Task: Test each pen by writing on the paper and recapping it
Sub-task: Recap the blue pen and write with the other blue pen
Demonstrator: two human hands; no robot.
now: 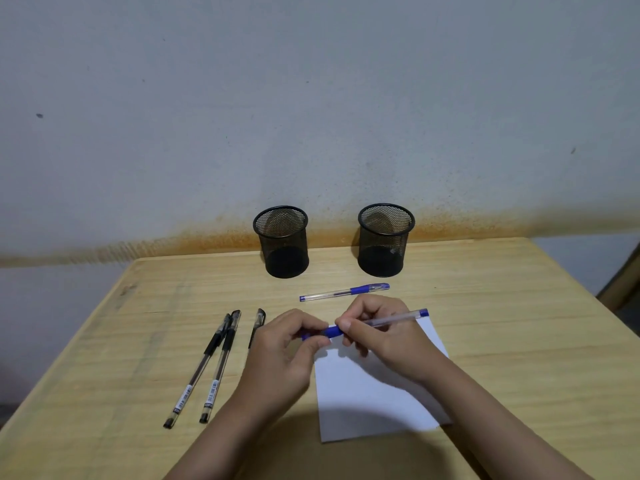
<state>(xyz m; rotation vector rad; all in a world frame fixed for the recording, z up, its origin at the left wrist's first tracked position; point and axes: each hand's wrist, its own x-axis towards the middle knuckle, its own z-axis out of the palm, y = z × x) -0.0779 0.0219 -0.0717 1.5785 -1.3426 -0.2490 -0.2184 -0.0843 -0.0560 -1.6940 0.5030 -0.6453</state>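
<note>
The blue pen (381,321) is held level between both hands, barrel pinched by the right hand (381,336), cap end pinched by the left hand (291,344), above the paper (374,396).

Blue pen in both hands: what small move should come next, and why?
Probably pull the cap off leftward. The left hand pinches it, the right hand grips the blue pen over the paper, which looks unmarked.

Wooden table (485,306) is carrying white paper (367,400), blue pen (343,292) behind paper, three black pens (221,355) left of it, two mesh cups (282,242) beyond.
</note>
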